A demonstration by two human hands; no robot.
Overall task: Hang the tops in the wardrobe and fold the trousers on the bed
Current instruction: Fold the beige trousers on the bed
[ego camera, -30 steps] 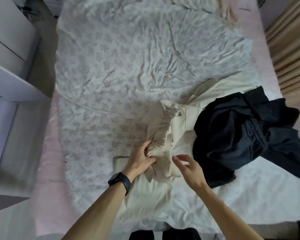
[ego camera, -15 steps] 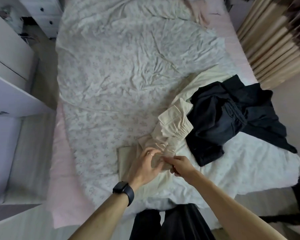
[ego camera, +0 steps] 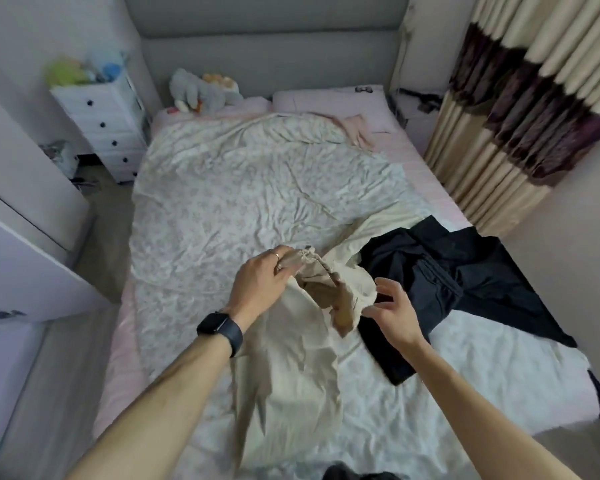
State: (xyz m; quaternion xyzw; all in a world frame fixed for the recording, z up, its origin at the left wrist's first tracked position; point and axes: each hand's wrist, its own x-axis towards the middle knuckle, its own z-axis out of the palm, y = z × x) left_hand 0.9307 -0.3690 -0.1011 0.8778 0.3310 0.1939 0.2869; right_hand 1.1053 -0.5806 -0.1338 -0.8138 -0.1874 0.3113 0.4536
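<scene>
A person stands at the foot of a bed, both forearms stretched out over it. The left hand, with a black watch on its wrist, is raised, its fingers curled tight round the bunched waistband of beige trousers. The trouser legs hang down to the bed's near edge. The right hand hovers just beside the waistband's loose end, fingers spread and slightly bent, gripping nothing. Black clothes lie heaped by the bed's right edge, touching the trousers. A striped curtain hangs on the right, and white drawers stand by the far left corner.
</scene>
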